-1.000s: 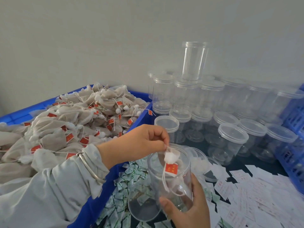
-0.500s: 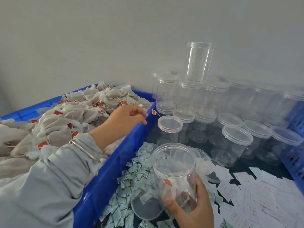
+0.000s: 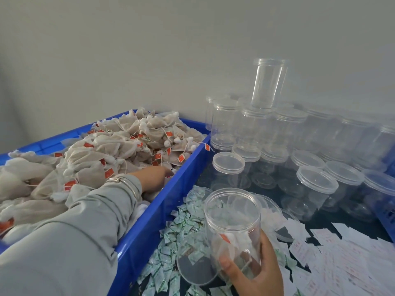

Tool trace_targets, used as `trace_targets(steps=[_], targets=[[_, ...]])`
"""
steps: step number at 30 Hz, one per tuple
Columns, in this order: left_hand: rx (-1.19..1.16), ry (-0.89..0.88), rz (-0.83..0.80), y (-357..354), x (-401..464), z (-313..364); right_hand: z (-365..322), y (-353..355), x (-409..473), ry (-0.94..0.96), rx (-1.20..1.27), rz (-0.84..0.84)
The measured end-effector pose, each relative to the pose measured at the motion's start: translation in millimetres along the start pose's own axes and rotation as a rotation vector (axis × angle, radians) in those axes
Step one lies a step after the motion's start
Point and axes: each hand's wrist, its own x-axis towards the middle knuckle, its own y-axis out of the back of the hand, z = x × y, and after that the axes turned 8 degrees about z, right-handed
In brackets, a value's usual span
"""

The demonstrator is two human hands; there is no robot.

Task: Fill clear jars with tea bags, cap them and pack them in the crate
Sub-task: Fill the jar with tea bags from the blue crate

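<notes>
On the far left, the blue bin [image 3: 149, 221] is heaped with tea bags [image 3: 102, 159], so supply is plentiful. The left hand [image 3: 155, 178] reaches into that heap near the bin's right wall; its fingers are buried among the bags, and I cannot tell whether they have closed on one. Just right of the bin wall, small green-printed packets [image 3: 171, 236] litter the dark counter [image 3: 265, 178]. Next comes the open jar [image 3: 234, 227], held up by the right hand [image 3: 254, 272], whose fingers wrap its lower half. Only a bag or two sits at its bottom, so filling has barely begun; capping and packing this one are still ahead. Behind it and to the right stand the capped empty jars [image 3: 316, 189] (some stacked in tiers against the wall), with white paper slips [image 3: 342, 257] spread in front. A blue crate edge [image 3: 388, 216] shows at far right. Room is tight: the bin wall and jar rows hem the held jar, leaving mostly the space above for moving.
</notes>
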Motion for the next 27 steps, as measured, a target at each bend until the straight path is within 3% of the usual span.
trace_targets(steps=[7, 16, 18, 22, 24, 27], targets=[[0.108, 0.042, 0.102, -2.2, 1.5, -0.6, 3.5, 1.8, 0.3, 0.018, -0.078, -0.067], [0.07, 0.076, 0.376, 26.0, -6.0, -8.9, 1.9, 1.6, -0.4, -0.016, -0.072, -0.048], [-0.121, 0.087, 0.47, 32.7, -8.2, -8.0, 1.9, 0.8, -0.8, -0.013, -0.069, -0.027], [-0.764, 0.09, 0.564, 44.5, -17.4, 8.6, 3.9, 0.6, -1.8, -0.009, -0.063, -0.029], [-1.085, 0.04, 0.514, 51.3, -25.5, 19.9, 5.0, 0.5, -2.5, -0.014, -0.063, -0.024], [-1.594, -0.073, 0.308, 63.1, -42.4, 35.6, 3.6, -0.2, -3.2, -0.009, -0.077, -0.022]])
